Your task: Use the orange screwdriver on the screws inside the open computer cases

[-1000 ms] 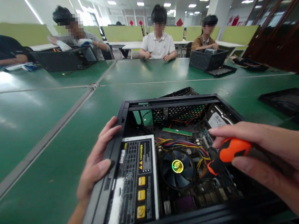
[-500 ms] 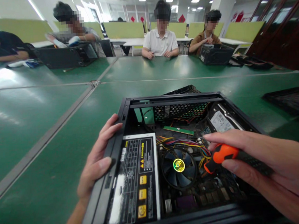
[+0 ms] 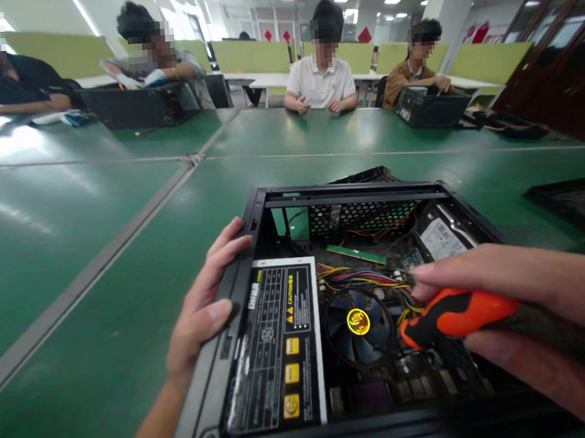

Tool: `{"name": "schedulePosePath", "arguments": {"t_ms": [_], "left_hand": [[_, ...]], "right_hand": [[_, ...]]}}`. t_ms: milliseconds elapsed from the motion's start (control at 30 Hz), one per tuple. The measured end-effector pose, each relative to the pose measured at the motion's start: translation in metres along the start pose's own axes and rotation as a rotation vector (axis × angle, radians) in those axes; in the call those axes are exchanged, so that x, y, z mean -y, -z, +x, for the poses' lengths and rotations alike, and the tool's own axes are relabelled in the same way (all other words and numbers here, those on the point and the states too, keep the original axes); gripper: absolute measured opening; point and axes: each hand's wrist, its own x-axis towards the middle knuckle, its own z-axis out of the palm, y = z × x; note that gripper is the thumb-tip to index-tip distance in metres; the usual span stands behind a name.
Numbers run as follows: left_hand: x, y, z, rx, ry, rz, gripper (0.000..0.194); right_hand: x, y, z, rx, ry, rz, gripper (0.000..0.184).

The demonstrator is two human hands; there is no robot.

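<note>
An open black computer case (image 3: pixel 351 193) lies on the green table in front of me. My left hand (image 3: pixel 203 305) grips its left wall, thumb on the rim and fingers curled over the top edge beside the power supply (image 3: pixel 276 353). My right hand (image 3: pixel 534 315) is closed round an orange and black screwdriver (image 3: pixel 454 314), held over the motherboard right of the cooler fan (image 3: pixel 358 322). Its tip points down toward the board and is hidden among coloured wires. A green memory stick (image 3: pixel 358 254) and a hard drive (image 3: pixel 441 235) sit deeper in the case.
The green table (image 3: pixel 72 214) stretches left and ahead. A black side panel (image 3: pixel 572 203) lies at the right. Several people sit along the far edge, with other black cases (image 3: pixel 139 106) (image 3: pixel 430 108) before them. Dark wooden cabinets stand at the far right.
The view has shifted slightly, so the case sits further right in frame. My right hand with the screwdriver has stayed over the board, drifting a little; my left hand keeps its grip on the case wall.
</note>
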Motion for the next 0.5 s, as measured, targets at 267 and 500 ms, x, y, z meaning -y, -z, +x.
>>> {"name": "schedulePosePath", "arguments": {"t_ms": [267,500], "left_hand": [[0.024,0.012,0.006,0.042,-0.112,-0.082,0.061],[0.024,0.014,0.006,0.068,-0.118,-0.095,0.062]], "right_hand": [[0.016,-0.029,0.016,0.032,0.092,0.147,0.039],[0.013,-0.038,0.024,0.079,0.177,0.145,0.031]]}}
